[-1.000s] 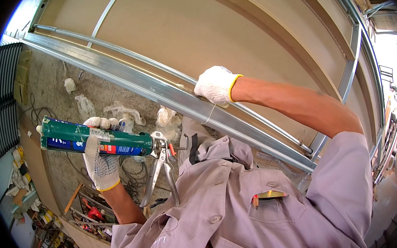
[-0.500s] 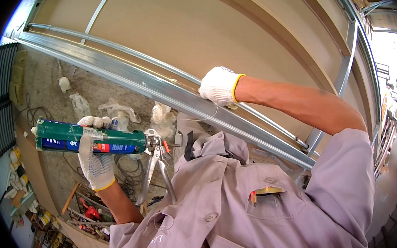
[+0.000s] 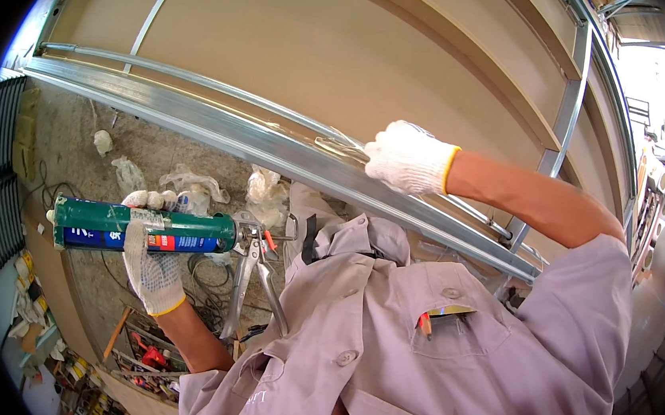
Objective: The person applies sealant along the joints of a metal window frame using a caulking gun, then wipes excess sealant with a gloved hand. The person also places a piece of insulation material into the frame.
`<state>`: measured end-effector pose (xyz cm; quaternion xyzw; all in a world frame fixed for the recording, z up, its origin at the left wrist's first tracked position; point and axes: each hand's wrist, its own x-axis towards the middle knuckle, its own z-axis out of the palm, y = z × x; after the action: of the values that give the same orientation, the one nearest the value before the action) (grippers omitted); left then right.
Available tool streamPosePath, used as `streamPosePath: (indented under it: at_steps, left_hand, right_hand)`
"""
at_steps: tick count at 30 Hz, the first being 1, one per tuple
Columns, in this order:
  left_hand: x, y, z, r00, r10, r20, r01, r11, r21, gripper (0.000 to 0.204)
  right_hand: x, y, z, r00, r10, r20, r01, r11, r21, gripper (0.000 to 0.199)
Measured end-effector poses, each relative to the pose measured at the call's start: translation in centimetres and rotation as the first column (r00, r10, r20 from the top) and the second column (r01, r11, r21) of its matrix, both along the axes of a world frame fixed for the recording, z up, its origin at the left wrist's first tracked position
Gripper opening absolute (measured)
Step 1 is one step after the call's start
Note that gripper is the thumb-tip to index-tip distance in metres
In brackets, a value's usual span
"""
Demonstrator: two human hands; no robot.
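My left hand (image 3: pixel 153 258), in a white knitted glove with dotted grip, wraps round the green barrel of a caulking gun (image 3: pixel 186 227). A blue cartridge (image 3: pixel 101 239) lies in the barrel; the gun's metal handle and trigger (image 3: pixel 243 287) hang down near my shirt. My right hand (image 3: pixel 411 159), gloved too, is closed at the metal frame rail (image 3: pixel 220 127). A thin, pale translucent strip (image 3: pixel 342 148) shows at its fingertips, lying along the rail beside the tan panel (image 3: pixel 284 43). What exactly the strip is, I cannot tell.
Crumpled plastic bags (image 3: pixel 195 181) and coiled cables (image 3: pixel 210 276) lie on the concrete floor. A crate of tools (image 3: pixel 150 358) stands at lower left, near stacked dark ribbed sheets (image 3: pixel 3 136). A metal crosspiece (image 3: pixel 570 110) spans the frame at right.
My right hand has moved right along the rail, and the pale strip now shows at its fingertips. My left hand keeps the caulking gun almost in place, slightly further left.
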<state>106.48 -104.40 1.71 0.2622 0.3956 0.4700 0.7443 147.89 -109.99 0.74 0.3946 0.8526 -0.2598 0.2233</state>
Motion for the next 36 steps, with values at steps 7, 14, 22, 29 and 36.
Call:
streamPosePath:
  at_steps: [7,14,22,29,36]
  left_hand:
    - [1.3,-0.1,1.5,0.999,-0.049,-0.009,0.049,0.999,0.005,0.036]
    - [2.2,-0.8,2.0,0.993,-0.067,-0.099,0.071,0.997,0.041,0.040]
    - [2.8,-0.9,3.2,0.979,-0.090,-0.182,0.106,0.991,0.083,0.044]
    - [4.9,-1.2,5.6,0.959,-0.172,-0.226,0.204,0.971,0.128,0.046]
    - [8.4,-1.5,6.6,0.840,-0.318,-0.440,0.382,0.922,0.063,0.042]
  right_hand:
    - [2.2,-4.7,0.1,0.976,-0.220,-0.004,0.219,0.970,0.109,0.017]
    - [4.1,-9.2,-0.2,0.875,-0.407,-0.261,0.453,0.878,0.151,0.008]
    - [5.0,-12.4,7.6,0.599,-0.560,-0.573,0.743,0.656,0.135,0.015]
    - [6.7,-18.0,9.7,-0.074,-0.718,-0.692,0.964,0.127,-0.235,0.017]
    - [9.8,-21.1,10.3,-0.641,-0.520,-0.564,0.711,-0.126,-0.692,0.007]
